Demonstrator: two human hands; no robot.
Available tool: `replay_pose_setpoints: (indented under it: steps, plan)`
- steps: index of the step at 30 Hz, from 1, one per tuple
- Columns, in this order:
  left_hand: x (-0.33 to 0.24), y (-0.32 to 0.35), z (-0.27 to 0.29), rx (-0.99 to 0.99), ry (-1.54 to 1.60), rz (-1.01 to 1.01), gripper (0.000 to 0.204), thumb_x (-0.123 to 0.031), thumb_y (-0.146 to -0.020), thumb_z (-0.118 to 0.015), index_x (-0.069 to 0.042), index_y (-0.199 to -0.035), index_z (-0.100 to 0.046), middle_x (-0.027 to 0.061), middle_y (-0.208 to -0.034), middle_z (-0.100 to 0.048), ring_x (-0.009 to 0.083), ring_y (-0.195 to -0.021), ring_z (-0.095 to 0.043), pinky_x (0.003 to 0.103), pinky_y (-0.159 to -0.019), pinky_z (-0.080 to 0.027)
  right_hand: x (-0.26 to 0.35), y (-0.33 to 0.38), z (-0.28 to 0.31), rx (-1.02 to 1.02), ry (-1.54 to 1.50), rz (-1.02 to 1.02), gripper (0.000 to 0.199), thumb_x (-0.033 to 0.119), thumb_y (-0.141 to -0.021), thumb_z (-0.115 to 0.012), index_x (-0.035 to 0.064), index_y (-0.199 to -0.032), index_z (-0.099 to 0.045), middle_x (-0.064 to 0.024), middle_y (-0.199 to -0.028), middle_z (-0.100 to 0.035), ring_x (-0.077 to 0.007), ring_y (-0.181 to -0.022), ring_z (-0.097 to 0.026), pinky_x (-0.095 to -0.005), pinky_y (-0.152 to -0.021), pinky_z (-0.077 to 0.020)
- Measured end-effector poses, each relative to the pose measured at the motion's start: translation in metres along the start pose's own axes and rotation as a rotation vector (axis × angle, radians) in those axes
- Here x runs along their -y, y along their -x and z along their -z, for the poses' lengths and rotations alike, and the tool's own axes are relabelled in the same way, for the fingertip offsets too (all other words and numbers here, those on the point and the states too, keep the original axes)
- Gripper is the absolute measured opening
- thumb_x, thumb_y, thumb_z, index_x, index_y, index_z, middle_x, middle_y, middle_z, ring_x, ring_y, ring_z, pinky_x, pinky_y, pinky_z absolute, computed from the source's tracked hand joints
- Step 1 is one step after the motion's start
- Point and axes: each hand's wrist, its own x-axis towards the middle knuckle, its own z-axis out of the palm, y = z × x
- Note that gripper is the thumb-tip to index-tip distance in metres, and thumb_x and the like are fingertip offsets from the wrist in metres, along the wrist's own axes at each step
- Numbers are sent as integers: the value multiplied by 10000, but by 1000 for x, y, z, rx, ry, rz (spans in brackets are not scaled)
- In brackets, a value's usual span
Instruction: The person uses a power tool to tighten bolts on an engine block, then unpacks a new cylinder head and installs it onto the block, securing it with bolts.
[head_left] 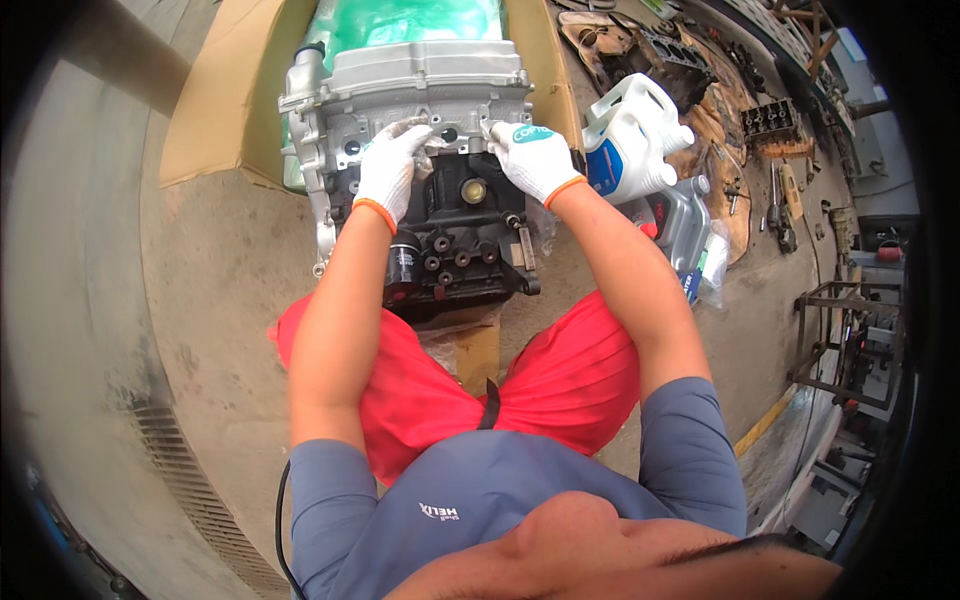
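An engine (430,75) stands in front of me, with a silver-grey upper part and a black block below. My left hand (393,165), in a white knit glove with an orange cuff, is at the seam between them. Its fingers are bent together over a greyish patch I cannot make out. In a matching glove, my right hand (537,160) is at the same seam farther right, fingertips pressed together against the engine; what they grip, if anything, is too small to tell. A black oil filter (403,262) sits low on the block.
An open cardboard box (215,110) with green-tinted plastic surrounds the engine's far side. White jugs (630,135) and a grey bottle (685,215) stand to the right. Engine parts (672,65) and tools (780,210) lie beyond them. A floor grate (190,480) runs along the left.
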Motion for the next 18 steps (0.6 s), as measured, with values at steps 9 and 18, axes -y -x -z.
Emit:
replay_pose_setpoints:
  steps: [9, 18]
  plan:
    - [15, -46, -27, 41, -1158, -387, 472, -326, -978, -586, -107, -1388, -672, 159, -1297, -734, 302, -1116, -715, 399, -987, -540, -3, 5, -5, -178, -118, 120, 172, 294, -1031, -582, 135, -1011, -642, -128, -866, -714, -371, -809, -714, -499, -687, -550]
    - [23, -46, -42, -4, -1502, -368, 352, -363, -977, -599, -142, -1218, -729, 144, -1140, -775, 367, -1058, -734, 463, -932, -565, -9, 3, 2, -25, -56, 86, 179, 298, -1040, -566, 139, -1054, -648, -127, -869, -708, -360, -834, -718, -492, -698, -556]
